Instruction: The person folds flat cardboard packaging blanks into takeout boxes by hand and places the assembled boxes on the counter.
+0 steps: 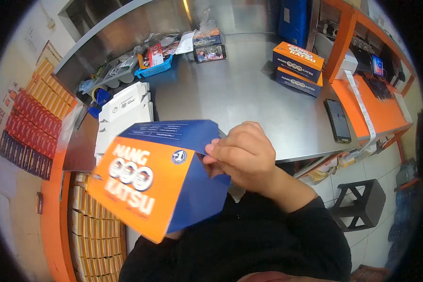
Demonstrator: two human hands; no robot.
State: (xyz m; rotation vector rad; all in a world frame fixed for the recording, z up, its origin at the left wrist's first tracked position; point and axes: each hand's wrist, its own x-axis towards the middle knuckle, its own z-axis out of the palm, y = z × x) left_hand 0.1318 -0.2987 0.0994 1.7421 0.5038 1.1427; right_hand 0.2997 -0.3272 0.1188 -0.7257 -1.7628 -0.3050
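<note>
An orange and blue food carton (pixel 174 183), printed "Mang Katsu", is held up in front of my body, tilted, with its printed orange face toward me. My right hand (pixel 246 155) pinches the blue panel at the carton's right end between thumb and fingers. Of my left hand (pixel 175 234) only a sliver of skin shows below the carton's lower edge; its fingers are hidden behind the cardboard. Just beyond the carton lies a stack of flat white cartons (pixel 127 105) on the steel table (pixel 188 98).
Two finished cartons (pixel 298 68) are stacked at the back right, near a dark phone (pixel 337 120). A lit phone (pixel 210 53) leans at the back beside a blue basket (pixel 154 69). A paper strip (pixel 359 103) hangs over the orange counter. A black stool (pixel 360 204) stands right.
</note>
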